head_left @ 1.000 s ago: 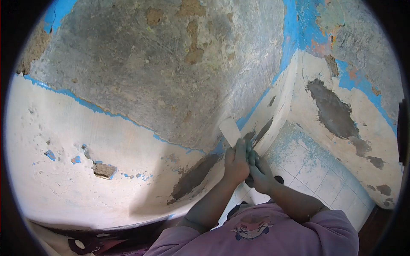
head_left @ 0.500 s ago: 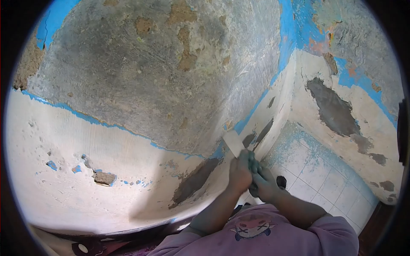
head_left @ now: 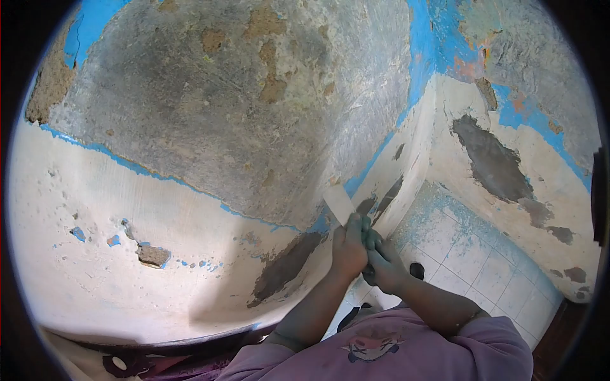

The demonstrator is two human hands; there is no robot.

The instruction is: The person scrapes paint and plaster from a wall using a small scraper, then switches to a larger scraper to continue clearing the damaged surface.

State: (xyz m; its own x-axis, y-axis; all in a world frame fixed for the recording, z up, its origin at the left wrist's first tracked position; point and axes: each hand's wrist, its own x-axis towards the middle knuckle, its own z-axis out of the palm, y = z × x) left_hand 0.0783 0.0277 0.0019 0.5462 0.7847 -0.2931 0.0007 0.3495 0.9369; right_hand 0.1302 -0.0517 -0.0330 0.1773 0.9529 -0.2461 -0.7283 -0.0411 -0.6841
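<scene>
Both hands are together low in the middle of the view, wrapped round the handle of a scraper. The scraper's pale flat blade point(head_left: 339, 204) points up and left, its tip over the lower edge of the bare grey wall point(head_left: 254, 127). My left hand point(head_left: 349, 247) is closed at the handle, just below the blade. Against it on the right, my right hand point(head_left: 382, 261) is closed too. The handle itself is mostly hidden by the fingers. Beside the blade runs a strip of blue paint point(head_left: 372, 166).
The cream lower wall point(head_left: 146, 190) on the left has chipped holes and a dark patch point(head_left: 286, 267). A second cream wall point(head_left: 457, 165) meets it at the corner. White floor tiles point(head_left: 467, 254) lie below right. Dark cloth with a pale disc point(head_left: 119, 363) is at bottom left.
The hands and scraper dipped slightly down and right, then came back up and left. Both hands have kept their hold. The view has shifted a little.
</scene>
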